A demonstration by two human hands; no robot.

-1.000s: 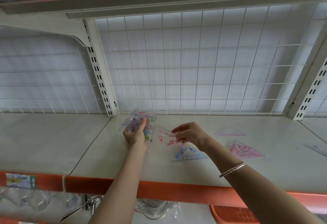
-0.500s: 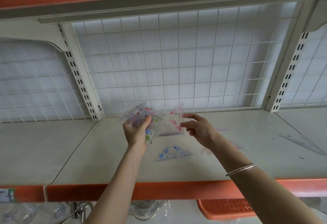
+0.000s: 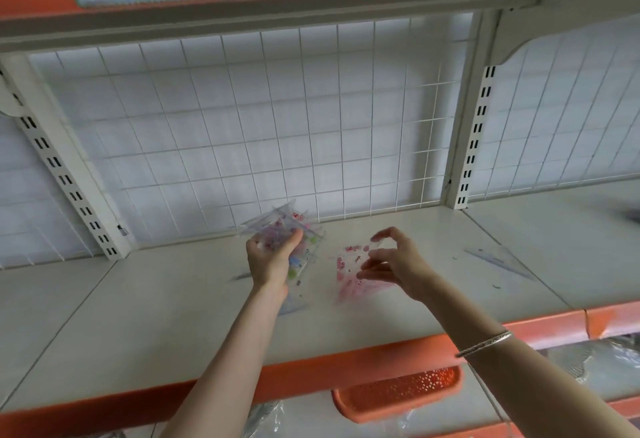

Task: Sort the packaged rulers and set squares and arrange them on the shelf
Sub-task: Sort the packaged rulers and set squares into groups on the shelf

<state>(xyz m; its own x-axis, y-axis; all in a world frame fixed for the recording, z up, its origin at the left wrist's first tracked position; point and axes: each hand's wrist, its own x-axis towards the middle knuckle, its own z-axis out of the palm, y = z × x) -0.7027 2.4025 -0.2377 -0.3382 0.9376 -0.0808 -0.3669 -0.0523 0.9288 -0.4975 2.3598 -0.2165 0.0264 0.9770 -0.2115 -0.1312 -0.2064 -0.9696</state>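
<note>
My left hand (image 3: pixel 273 261) grips a fanned stack of clear packaged set squares (image 3: pixel 298 229) with coloured prints, held upright above the white shelf (image 3: pixel 173 316) near the wire grid back. My right hand (image 3: pixel 394 264) hovers to the right of the stack, fingers loosely curved and spread, over a pink-printed set square (image 3: pixel 348 278) that is blurred on the shelf. Whether the fingertips touch it is unclear. A blue-printed set square (image 3: pixel 294 307) peeks out beside my left wrist.
A clear set square (image 3: pixel 502 259) lies on the shelf to the right, and a dark blurred item (image 3: pixel 633 217) sits at the far right edge. Slotted uprights (image 3: pixel 471 146) frame the bay. An orange basket (image 3: pixel 398 394) sits on the level below.
The pink-printed piece that my right hand held has joined the stack in my left hand. My right hand has moved right, over the pink set square. The view has shifted left.
</note>
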